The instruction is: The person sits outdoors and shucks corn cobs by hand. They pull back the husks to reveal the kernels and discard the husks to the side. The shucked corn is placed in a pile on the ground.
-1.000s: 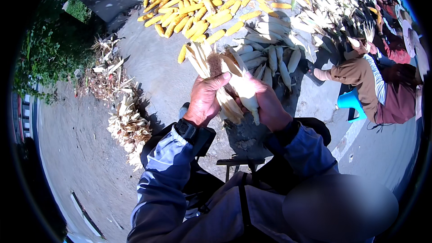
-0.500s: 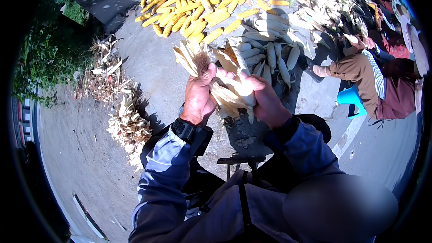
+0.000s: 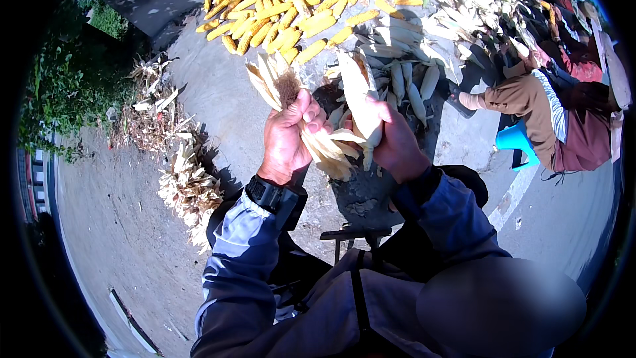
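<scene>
My left hand [image 3: 288, 139] is closed around torn pale husk leaves [image 3: 328, 159], with a tuft of brown corn silk [image 3: 287, 85] above my thumb. My right hand [image 3: 399, 142] grips a pale corn ear with husk on it [image 3: 358, 79], held upright to the right of the torn leaves. The two are parted at the top, and loose strips hang between my hands. Beyond them unhusked ears [image 3: 414, 99] lie in shade, and a pile of yellow cobs [image 3: 278, 16] spreads across the concrete.
Shed husks [image 3: 189, 189] lie to the left beside green plants [image 3: 66, 86]. A co-worker in brown trousers [image 3: 527, 103] sits on the right near a blue stool [image 3: 513, 139], with other people farther back. A dark low frame [image 3: 354, 234] is between my legs. Pale husks [image 3: 464, 20] are heaped at upper right.
My hands have pulled apart: the left moved left with the silk and torn leaves, the right slightly right, and the ear it grips now stands more separate and upright.
</scene>
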Demonstrator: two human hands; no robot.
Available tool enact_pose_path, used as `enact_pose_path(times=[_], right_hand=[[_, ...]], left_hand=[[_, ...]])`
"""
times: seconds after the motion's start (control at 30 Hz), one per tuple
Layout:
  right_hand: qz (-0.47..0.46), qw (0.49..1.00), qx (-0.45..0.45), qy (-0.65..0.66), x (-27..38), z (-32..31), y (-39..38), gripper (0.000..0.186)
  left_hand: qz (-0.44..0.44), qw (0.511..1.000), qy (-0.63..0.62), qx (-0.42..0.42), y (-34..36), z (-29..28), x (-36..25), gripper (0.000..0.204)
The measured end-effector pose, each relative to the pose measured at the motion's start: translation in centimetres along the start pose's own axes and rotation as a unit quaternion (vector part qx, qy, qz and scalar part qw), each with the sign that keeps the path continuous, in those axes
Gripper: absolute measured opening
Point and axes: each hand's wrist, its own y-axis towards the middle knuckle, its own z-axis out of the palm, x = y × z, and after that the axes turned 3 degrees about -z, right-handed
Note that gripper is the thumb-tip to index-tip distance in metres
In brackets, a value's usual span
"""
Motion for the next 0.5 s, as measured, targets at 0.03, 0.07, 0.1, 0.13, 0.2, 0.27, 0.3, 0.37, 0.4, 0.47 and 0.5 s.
enact_pose_path(times=[0.03,0.07,0.1,0.13,0.2,0.27,0.3,0.37,0.4,0.47,0.5], right_hand=[[0.008,1.0,0.008,0.005,0.1,0.0,0.0,0.036],[0.001,1.0,0.008,-0.005,0.3,0.0,-0.1,0.037],[-0.006,1.0,0.008,-0.016,0.6,0.1,-0.1,0.037],[-0.014,1.0,0.008,-0.026,0.9,0.1,0.0,0.037],[-0.022,0.999,-0.007,-0.038,1.0,0.0,0.0,0.039],[-0.026,0.998,-0.022,-0.049,1.1,-0.2,0.0,0.039],[-0.027,0.998,-0.028,-0.055,1.2,-0.2,-0.1,0.04],[-0.033,0.997,-0.038,-0.066,1.2,-0.4,-0.1,0.04],[-0.038,0.996,-0.041,-0.072,1.2,-0.5,-0.1,0.04],[-0.051,0.994,-0.05,-0.087,1.2,-0.4,-0.1,0.039],[-0.058,0.992,-0.054,-0.096,1.0,-0.1,-0.1,0.039]], left_hand=[[-0.004,1.0,0.006,0.004,-0.1,0.0,-0.1,0.019],[-0.007,1.0,0.012,0.008,-0.1,0.0,-0.1,0.019],[-0.012,1.0,0.012,0.011,-0.2,0.1,-0.1,0.019],[-0.016,1.0,0.013,0.013,-0.3,0.3,0.0,0.019],[-0.016,1.0,0.015,-0.008,-0.3,0.6,0.0,0.02],[-0.008,0.998,0.019,-0.053,-0.2,0.8,0.3,0.023],[-0.003,1.0,0.008,-0.018,0.0,0.6,0.2,0.022],[0.011,0.999,0.033,-0.025,0.0,0.6,0.6,0.021],[0.019,0.998,0.046,-0.029,0.0,0.8,0.7,0.021],[0.014,0.998,0.047,-0.032,0.0,0.6,0.8,0.019],[0.017,0.998,0.047,-0.041,0.0,0.5,0.9,0.018]])
